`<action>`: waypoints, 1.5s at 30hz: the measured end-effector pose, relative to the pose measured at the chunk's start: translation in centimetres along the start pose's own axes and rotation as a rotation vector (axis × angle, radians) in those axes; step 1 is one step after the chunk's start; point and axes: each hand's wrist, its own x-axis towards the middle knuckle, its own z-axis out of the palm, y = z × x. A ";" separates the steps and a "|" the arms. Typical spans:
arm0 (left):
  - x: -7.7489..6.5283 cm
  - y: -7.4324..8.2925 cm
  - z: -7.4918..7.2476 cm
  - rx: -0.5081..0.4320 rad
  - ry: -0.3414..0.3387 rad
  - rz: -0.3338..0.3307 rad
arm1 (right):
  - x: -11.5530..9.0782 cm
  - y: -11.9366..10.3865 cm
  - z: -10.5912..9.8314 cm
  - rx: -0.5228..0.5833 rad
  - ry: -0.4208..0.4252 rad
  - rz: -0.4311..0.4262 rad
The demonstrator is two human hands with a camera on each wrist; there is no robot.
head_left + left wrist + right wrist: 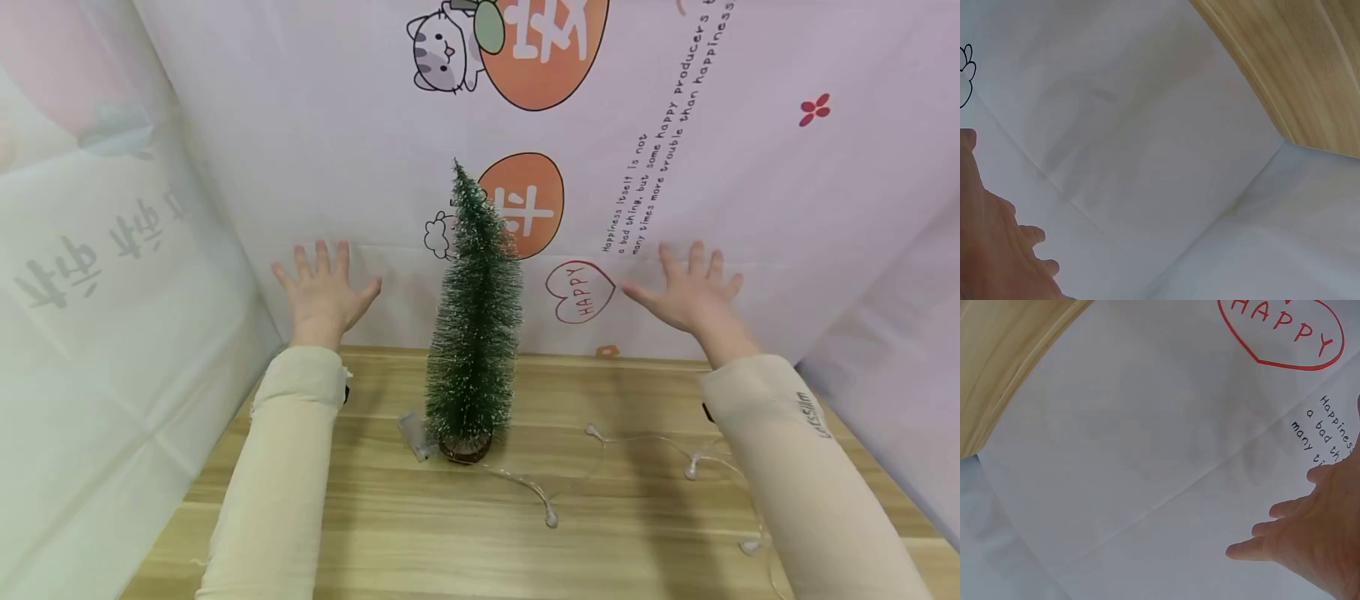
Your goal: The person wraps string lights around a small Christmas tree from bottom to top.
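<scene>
A small green artificial Christmas tree [476, 325], its needles flecked with white, stands on the wooden tabletop [420, 533] between my arms. My left hand [322, 292] is raised to the left of the tree, fingers spread and holding nothing. On the other side my right hand [693, 292] is also spread, its thumb by the red heart drawn on the backdrop. A string of fairy lights [693, 465] with clear bulbs lies on the table, partly hidden behind my right forearm. Beside the tree's base is a small clear plastic box [416, 437].
A white printed cloth backdrop [337, 150] rises behind the table, with cartoon animals, orange ovals and lettering. White cloth walls [135, 350] flank the table at left and right. One wire with a bulb [551, 517] runs forward from the tree's base.
</scene>
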 end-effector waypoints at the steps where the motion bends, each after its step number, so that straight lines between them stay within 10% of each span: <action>1: 0.0 -0.1 0.1 -0.004 -0.003 0.002 | -0.1 0.3 0.0 0.002 0.002 -0.003; 9: -0.8 -0.3 1.1 -0.009 0.053 0.065 | -0.6 1.8 0.5 -0.015 -0.006 -0.095; 23: -3.1 2.0 7.5 -0.315 0.540 0.319 | -3.3 3.6 5.6 0.007 -0.032 -0.273; 31: -6.1 4.4 7.7 -0.407 0.679 0.363 | -5.5 5.3 8.9 0.039 -0.079 -0.275; 38: -7.9 6.4 7.4 -0.446 0.908 0.538 | -6.5 7.3 11.3 0.087 -0.084 -0.273; 45: -10.2 9.1 8.5 -0.219 0.967 0.899 | -7.1 9.1 13.9 0.045 -0.028 -0.280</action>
